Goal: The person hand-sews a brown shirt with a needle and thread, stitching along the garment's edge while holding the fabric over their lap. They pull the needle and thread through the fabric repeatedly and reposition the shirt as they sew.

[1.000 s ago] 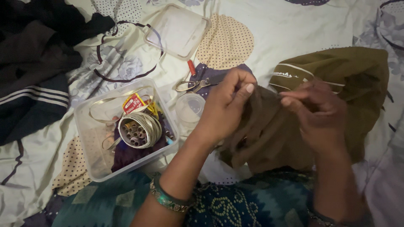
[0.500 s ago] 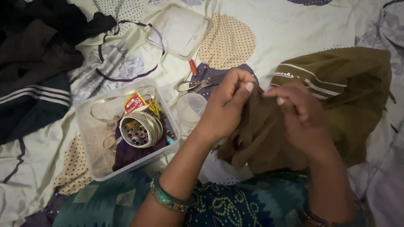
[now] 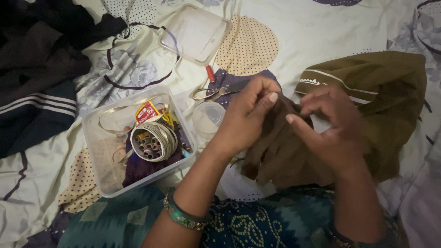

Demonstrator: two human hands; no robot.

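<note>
An olive-brown garment (image 3: 386,87) with white stripes lies over my lap and the bedsheet. My left hand (image 3: 245,117) pinches a fold of its cloth between thumb and fingers. Just to the right, my right hand (image 3: 333,131) grips the same fold, fingers curled into the fabric. The two hands are a few centimetres apart over the bunched cloth. I cannot make out a needle or thread.
A clear plastic box (image 3: 98,163) at left holds ribbon, thread spools and a red packet. Its lid (image 3: 195,32) lies farther back. Scissors (image 3: 216,92) and a small clear cup (image 3: 207,117) sit beside my left hand. Dark clothes (image 3: 36,69) pile at far left.
My right hand has shifted down and left, closing onto the fold nearer my left hand. The garment has bunched more between them. My left hand has stayed in place.
</note>
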